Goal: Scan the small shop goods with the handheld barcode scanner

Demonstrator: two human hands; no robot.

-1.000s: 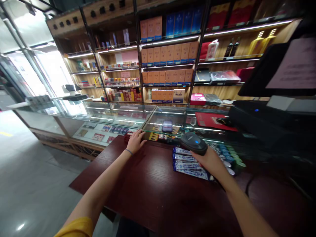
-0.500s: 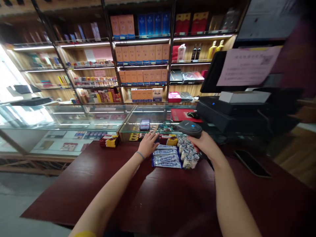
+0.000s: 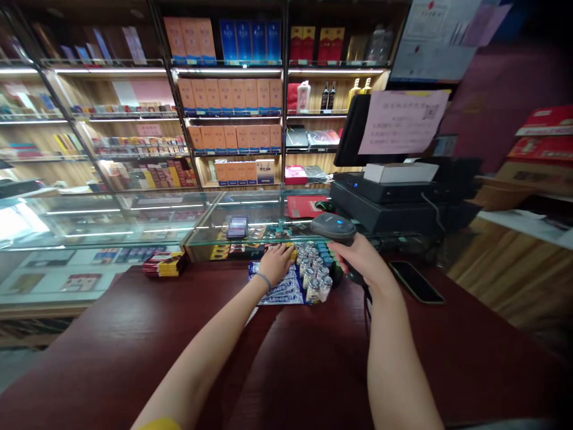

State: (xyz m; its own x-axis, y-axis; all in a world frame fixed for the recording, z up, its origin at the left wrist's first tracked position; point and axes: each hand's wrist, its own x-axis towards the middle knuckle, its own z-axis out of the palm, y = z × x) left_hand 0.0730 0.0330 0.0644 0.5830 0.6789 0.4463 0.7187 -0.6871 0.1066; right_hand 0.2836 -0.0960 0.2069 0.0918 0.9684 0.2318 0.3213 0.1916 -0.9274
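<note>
My right hand (image 3: 358,260) is wrapped round the handle of a dark barcode scanner (image 3: 333,227), its head raised above the counter and a blue light on top. My left hand (image 3: 275,266) reaches over a row of blue-and-white packets (image 3: 284,294), fingers stretched out. Its fingertips are at a stack of yellow-and-red packs (image 3: 293,253), mostly hidden beneath them. Right of the packets stand several small clear jars with silvery lids (image 3: 314,280). Green-blue items (image 3: 326,255) sit behind the scanner hand, partly covered.
Another yellow-and-red stack (image 3: 165,264) lies on the dark red counter (image 3: 179,334) at left. A phone (image 3: 416,282) rests at right. Behind are a glass showcase (image 3: 206,221), a red mat (image 3: 307,206) with a mouse, and a monitor (image 3: 351,131) bearing a paper sheet.
My left hand has moved right across the blue-and-white packets to the yellow-and-red stack. The scanner stays in my right hand, now further clear of the jars. The view has turned right.
</note>
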